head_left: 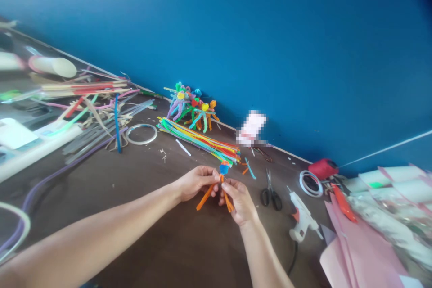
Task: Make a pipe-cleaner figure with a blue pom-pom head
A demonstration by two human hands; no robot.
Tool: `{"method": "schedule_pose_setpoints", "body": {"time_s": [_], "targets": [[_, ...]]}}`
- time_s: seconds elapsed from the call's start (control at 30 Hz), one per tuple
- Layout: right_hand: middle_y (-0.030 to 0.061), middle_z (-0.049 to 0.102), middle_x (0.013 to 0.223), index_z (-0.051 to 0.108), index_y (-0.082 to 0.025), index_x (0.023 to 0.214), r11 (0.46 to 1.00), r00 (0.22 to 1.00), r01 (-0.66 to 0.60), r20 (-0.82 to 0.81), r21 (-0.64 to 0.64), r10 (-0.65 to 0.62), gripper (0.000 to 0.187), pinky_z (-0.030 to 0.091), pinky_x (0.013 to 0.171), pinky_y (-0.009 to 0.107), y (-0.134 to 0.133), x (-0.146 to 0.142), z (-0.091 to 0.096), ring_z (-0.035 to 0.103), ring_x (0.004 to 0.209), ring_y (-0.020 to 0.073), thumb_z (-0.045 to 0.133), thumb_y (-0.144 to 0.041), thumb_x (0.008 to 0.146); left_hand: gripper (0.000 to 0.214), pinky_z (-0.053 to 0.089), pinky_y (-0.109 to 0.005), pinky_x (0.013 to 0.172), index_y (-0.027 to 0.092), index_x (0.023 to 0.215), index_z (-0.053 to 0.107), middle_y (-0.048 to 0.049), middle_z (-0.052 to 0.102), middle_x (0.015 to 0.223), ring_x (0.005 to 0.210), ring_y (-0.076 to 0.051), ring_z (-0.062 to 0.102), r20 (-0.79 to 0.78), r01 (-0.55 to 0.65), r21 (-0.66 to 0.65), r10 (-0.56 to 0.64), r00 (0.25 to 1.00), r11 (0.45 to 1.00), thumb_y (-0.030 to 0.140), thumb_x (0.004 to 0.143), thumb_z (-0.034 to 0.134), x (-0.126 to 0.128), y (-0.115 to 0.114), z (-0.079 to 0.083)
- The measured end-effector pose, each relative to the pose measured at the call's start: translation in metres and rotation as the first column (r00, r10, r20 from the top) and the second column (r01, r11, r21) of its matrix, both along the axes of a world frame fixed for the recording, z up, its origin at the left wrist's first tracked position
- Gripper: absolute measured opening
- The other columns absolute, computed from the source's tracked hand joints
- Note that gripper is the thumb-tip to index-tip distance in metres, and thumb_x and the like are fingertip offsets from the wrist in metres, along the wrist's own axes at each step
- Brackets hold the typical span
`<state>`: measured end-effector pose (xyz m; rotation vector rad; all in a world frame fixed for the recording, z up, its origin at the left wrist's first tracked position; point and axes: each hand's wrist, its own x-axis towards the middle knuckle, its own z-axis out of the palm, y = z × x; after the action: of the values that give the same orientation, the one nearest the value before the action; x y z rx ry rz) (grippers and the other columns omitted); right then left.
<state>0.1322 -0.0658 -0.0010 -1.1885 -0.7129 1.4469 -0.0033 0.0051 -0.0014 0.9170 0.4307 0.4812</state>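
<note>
Both hands meet over the dark brown table (141,180) on a small pipe-cleaner figure (221,180) with a blue coiled head and orange legs. My left hand (195,182) pinches it from the left near the head, fingers closed. My right hand (238,200) grips the orange legs from below and to the right. Just behind the figure lies a bundle of coloured pipe cleaners (199,139). Several finished pipe-cleaner figures (192,105) stand against the blue wall.
Black-handled scissors (271,193) and a white glue gun (302,218) lie right of my hands. A clear tape ring (141,134) sits left of the bundle, a second ring (310,183) and a red object (322,168) farther right. Pink paper sheets (354,252) cover the right corner. Strips and sticks clutter the left.
</note>
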Motion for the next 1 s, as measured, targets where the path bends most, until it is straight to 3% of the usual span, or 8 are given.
{"method": "schedule_pose_setpoints", "body": {"time_s": [0.47,0.8,1.0], "targets": [[-0.0024,0.057,0.053,0.052,-0.014,0.062,1.000,0.999,0.003,0.034,0.027,-0.004,0.017,0.040,0.040,0.016,-0.0005,-0.0041,-0.0001,0.048,0.041,0.0057,0.063,-0.026,0.067,0.023,0.040,-0.019,0.048,0.012,0.068,0.055,0.0001,0.057,0.054,0.045,-0.008,0.052,-0.057,-0.063,0.008,0.064,0.996,0.998,0.032,0.067,0.064,0.0038,-0.0010,-0.0013],[-0.0032,0.056,0.054,0.048,-0.016,0.062,0.991,0.955,0.003,0.295,0.134,-0.043,0.011,0.039,0.043,0.019,0.0002,-0.0096,-0.0031,0.048,0.044,0.0071,0.059,-0.016,0.067,0.021,0.037,-0.018,0.041,0.011,0.062,0.054,-0.0002,0.056,0.047,0.039,-0.008,0.049,-0.048,-0.177,-0.025,0.176,0.983,0.984,0.028,0.064,0.065,0.0084,-0.0037,-0.0043],[0.0007,0.060,0.063,0.054,-0.015,0.073,0.989,0.932,-0.098,0.358,0.113,0.051,0.011,0.042,0.050,0.022,-0.0021,-0.0060,0.0024,0.056,0.058,0.0128,0.060,-0.024,0.070,0.019,0.037,-0.018,0.042,0.012,0.065,0.053,0.0009,0.054,0.047,0.040,-0.007,0.047,-0.039,-0.187,0.023,0.188,0.981,0.982,0.028,0.068,0.061,0.0076,-0.0040,-0.0071]]}}
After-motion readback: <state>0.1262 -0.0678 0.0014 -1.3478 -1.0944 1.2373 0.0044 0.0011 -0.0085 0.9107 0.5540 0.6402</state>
